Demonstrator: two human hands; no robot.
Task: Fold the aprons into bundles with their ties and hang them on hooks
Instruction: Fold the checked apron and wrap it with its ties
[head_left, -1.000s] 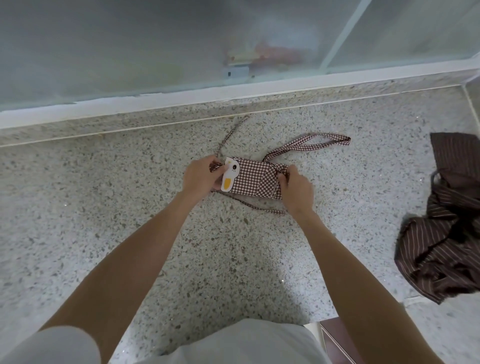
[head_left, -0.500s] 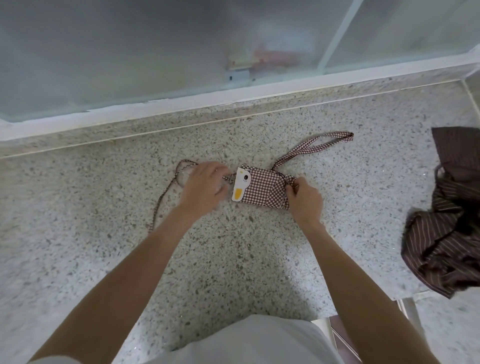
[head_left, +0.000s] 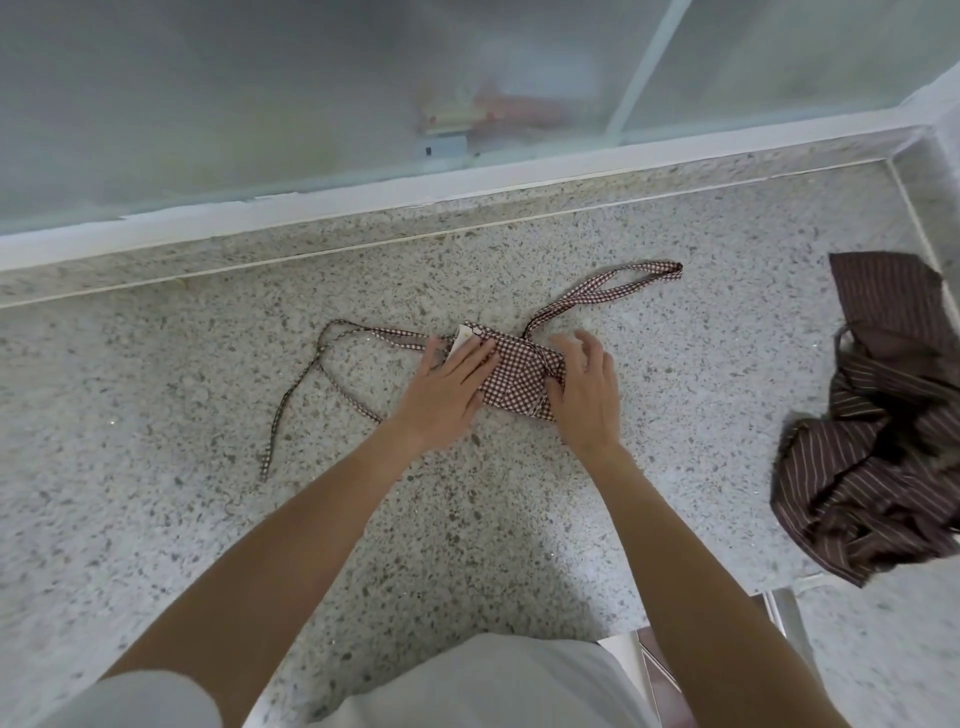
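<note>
A small red-and-white checked apron (head_left: 514, 376) lies folded into a compact bundle on the speckled stone counter (head_left: 156, 519). My left hand (head_left: 447, 387) lies flat on the bundle's left end, fingers straight, covering most of its white patch. My right hand (head_left: 584, 392) rests on the right end with fingers spread. Thin ties (head_left: 306, 384) trail loose to the left. The wider neck strap (head_left: 608, 291) runs up and to the right. A crumpled brown striped apron (head_left: 878, 431) sits at the right edge.
A frosted glass window with a white frame (head_left: 363, 195) runs along the back of the counter. A raised stone edge closes off the right end (head_left: 924, 208). Below, at the counter's front right, part of a shiny object (head_left: 649, 670) shows.
The thin ties have been swung out to the left and lie spread on the counter. My left hand has gone from the ties to lying flat on the bundle; my right fingers have opened.
</note>
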